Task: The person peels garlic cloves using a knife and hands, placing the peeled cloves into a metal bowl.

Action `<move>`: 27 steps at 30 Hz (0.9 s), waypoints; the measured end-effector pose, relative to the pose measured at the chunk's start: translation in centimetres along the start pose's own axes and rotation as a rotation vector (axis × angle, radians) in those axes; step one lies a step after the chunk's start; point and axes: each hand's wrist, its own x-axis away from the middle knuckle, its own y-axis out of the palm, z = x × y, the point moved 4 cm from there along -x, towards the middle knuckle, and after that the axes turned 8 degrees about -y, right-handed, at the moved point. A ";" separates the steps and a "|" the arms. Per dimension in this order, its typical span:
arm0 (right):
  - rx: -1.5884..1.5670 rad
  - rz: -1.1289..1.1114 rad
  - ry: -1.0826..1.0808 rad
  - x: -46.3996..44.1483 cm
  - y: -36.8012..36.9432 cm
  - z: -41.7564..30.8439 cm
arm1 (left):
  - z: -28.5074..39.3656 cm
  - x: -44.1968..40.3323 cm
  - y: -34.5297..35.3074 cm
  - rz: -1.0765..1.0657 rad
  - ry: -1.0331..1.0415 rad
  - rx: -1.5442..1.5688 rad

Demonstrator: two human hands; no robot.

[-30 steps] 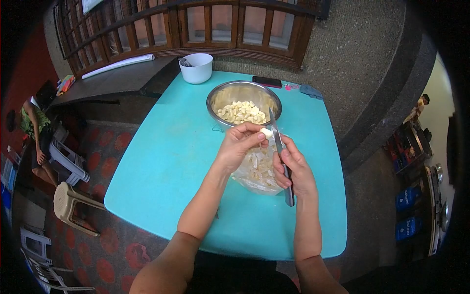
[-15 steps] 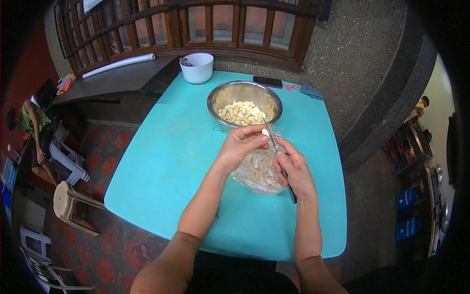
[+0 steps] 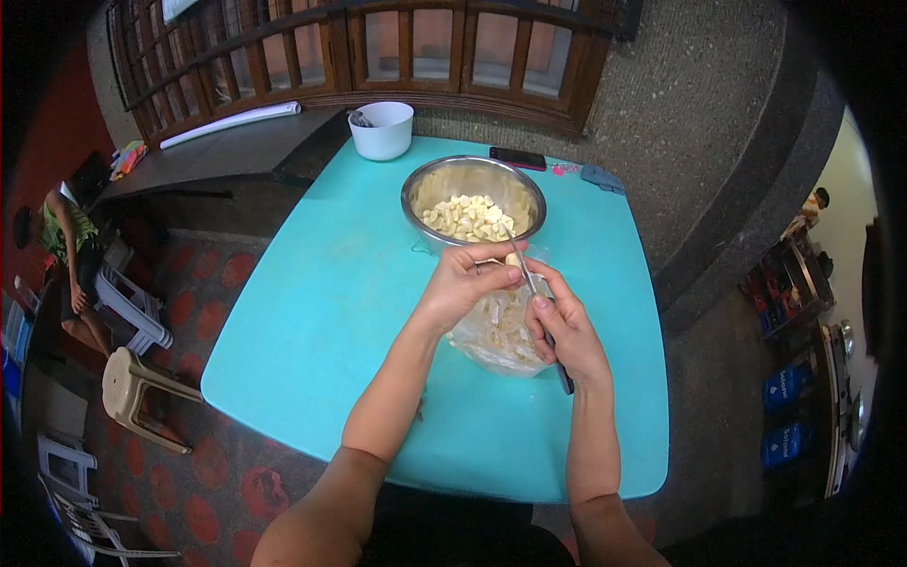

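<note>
My left hand pinches a small pale piece, which looks like a garlic clove, between thumb and fingertips. My right hand is wrapped round the dark handle of a small knife, its blade pointing away from me and touching or nearly touching the clove. Just beyond both hands stands a steel bowl partly filled with peeled, cream-coloured cloves. Under the hands lies a clear plastic bag with thin, pale peelings in it; the hands cover part of it.
The turquoise table carries a white bowl at its far left corner. A dark phone and a grey-blue cloth lie along the far edge. Left of the table is a beige stool; a seated person is further off.
The knife blade has tilted slightly against the clove, and my right fingers have shifted a little. Both hands stay in nearly the same place over the bag.
</note>
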 end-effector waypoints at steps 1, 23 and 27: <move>-0.009 0.007 0.012 0.0 -0.1 0.1 | -0.1 0.0 0.0 -0.007 0.000 0.004; -0.208 -0.035 0.019 0.1 -0.4 0.3 | -0.3 0.0 0.1 0.016 0.017 0.089; -0.234 0.021 0.036 0.2 -0.8 0.0 | 0.0 -0.2 -0.4 0.052 0.086 0.089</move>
